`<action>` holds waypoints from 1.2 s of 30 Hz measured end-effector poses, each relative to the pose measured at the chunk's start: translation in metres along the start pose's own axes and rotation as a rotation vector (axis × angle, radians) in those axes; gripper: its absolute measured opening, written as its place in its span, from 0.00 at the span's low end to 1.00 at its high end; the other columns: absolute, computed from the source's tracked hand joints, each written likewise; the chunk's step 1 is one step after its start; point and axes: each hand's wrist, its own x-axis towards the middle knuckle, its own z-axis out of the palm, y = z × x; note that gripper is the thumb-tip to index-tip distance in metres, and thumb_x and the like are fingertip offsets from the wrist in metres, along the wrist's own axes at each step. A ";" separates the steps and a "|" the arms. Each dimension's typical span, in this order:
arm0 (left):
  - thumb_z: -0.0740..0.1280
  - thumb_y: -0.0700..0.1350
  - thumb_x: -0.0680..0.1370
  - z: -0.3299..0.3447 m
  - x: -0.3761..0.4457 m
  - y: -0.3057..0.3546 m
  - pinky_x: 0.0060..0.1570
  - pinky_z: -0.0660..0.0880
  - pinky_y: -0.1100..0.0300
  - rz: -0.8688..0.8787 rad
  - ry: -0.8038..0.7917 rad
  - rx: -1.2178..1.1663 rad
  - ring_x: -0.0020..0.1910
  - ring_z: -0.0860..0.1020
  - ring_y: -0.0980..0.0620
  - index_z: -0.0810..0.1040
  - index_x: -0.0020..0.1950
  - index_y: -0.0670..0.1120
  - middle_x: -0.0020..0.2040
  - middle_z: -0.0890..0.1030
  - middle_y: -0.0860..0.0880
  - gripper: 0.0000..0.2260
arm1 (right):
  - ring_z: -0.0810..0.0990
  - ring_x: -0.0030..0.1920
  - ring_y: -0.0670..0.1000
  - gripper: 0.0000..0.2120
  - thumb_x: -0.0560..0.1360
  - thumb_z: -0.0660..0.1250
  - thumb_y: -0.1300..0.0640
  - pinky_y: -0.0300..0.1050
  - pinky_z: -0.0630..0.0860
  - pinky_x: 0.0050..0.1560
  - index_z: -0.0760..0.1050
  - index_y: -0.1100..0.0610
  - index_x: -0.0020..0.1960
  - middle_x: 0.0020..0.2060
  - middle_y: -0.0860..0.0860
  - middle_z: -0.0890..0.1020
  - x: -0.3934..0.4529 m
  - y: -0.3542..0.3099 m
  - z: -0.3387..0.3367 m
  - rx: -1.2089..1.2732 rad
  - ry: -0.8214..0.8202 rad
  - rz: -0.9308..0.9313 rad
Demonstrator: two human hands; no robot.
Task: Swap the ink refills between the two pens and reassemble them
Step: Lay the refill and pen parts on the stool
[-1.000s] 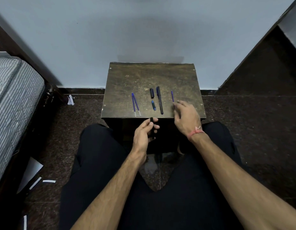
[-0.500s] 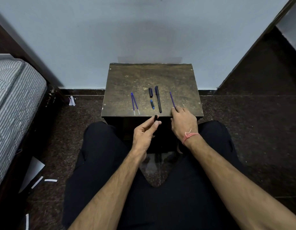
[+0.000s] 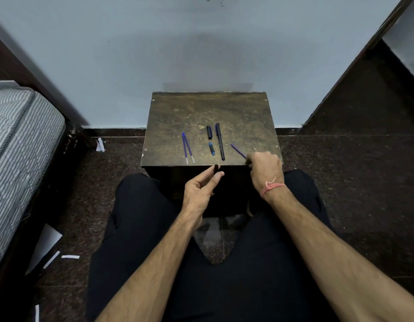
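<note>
With both pens apart on the table (image 3: 224,108), the right hand (image 3: 265,168) pinches a blue refill (image 3: 238,150) near the front edge while the left hand (image 3: 201,189) grips a black barrel (image 3: 216,169), so refitting and capping remain

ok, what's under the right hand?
A blue refill runs under the right hand at the table front edge; only its far end shows. The covered end and the finger grip are hidden.

Refill's (image 3: 238,151) near end under hand (image 3: 266,169)
</note>
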 end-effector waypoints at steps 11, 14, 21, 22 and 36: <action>0.70 0.41 0.86 -0.001 0.004 -0.006 0.48 0.78 0.73 0.016 -0.048 0.182 0.53 0.85 0.68 0.83 0.72 0.46 0.59 0.90 0.50 0.15 | 0.89 0.45 0.53 0.20 0.79 0.73 0.72 0.44 0.88 0.48 0.79 0.64 0.69 0.48 0.59 0.85 -0.020 -0.012 0.000 1.931 -0.264 0.522; 0.69 0.40 0.86 0.000 0.003 -0.007 0.52 0.77 0.75 0.028 -0.060 0.253 0.54 0.84 0.72 0.81 0.74 0.44 0.62 0.88 0.48 0.16 | 0.89 0.54 0.55 0.16 0.82 0.69 0.71 0.48 0.87 0.58 0.79 0.61 0.67 0.50 0.56 0.86 -0.024 -0.018 -0.004 2.083 -0.342 0.508; 0.68 0.38 0.86 0.000 0.005 -0.008 0.52 0.78 0.74 0.023 -0.038 0.327 0.52 0.83 0.74 0.80 0.75 0.45 0.54 0.88 0.60 0.16 | 0.90 0.48 0.52 0.07 0.83 0.70 0.65 0.45 0.87 0.55 0.80 0.57 0.60 0.49 0.56 0.90 -0.024 -0.022 0.002 2.008 -0.365 0.421; 0.68 0.38 0.86 0.000 0.005 -0.009 0.52 0.78 0.74 0.022 -0.037 0.338 0.51 0.83 0.74 0.80 0.75 0.45 0.49 0.88 0.65 0.16 | 0.90 0.48 0.52 0.07 0.83 0.70 0.64 0.45 0.87 0.55 0.80 0.57 0.60 0.50 0.57 0.89 -0.025 -0.023 0.004 1.975 -0.356 0.406; 0.68 0.39 0.86 0.001 0.001 -0.006 0.53 0.79 0.74 0.027 -0.089 0.374 0.52 0.84 0.72 0.79 0.76 0.44 0.60 0.87 0.50 0.17 | 0.87 0.46 0.47 0.08 0.79 0.76 0.66 0.41 0.84 0.49 0.85 0.62 0.57 0.49 0.56 0.89 -0.027 -0.027 0.013 1.368 -0.182 0.048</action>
